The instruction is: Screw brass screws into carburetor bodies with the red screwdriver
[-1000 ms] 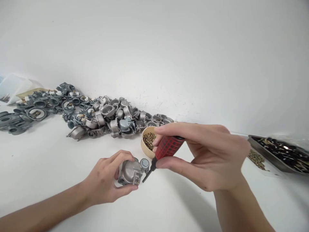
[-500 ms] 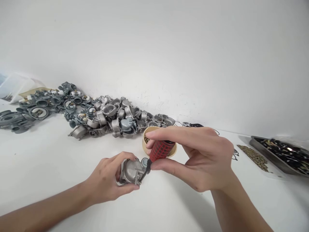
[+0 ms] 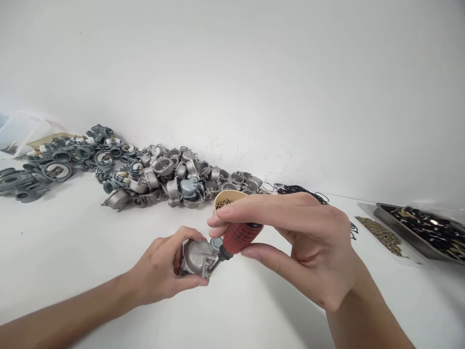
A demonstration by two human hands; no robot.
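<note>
My left hand (image 3: 165, 266) grips a grey metal carburetor float bowl (image 3: 198, 257) by its rim, thumb below and fingers above. A round plug sits on the bowl's right side. Between the thumb and fingers of my right hand (image 3: 298, 242) is a screwdriver (image 3: 240, 237) with a red and black checkered handle. Its short shaft slants down to the left, and the tip meets the lower right edge of the bowl. Whatever lies under the tip is too small to make out. Behind the right fingers stands a cream cup (image 3: 232, 196) of small brass-coloured parts, partly hidden.
Along the wall lies a heap of silver float bowls (image 3: 163, 167), with darker carburetor bodies (image 3: 69, 152) farther left. On the right are black rubber rings (image 3: 298, 190), a spread of small brass-coloured screws (image 3: 381, 235) and a metal tray (image 3: 403, 230) of dark parts.
My right hand has turned around the screwdriver, its fingers shifting left over the handle and the thumb sliding back. The tip stays at the bowl's edge; the left hand is almost unmoved.
</note>
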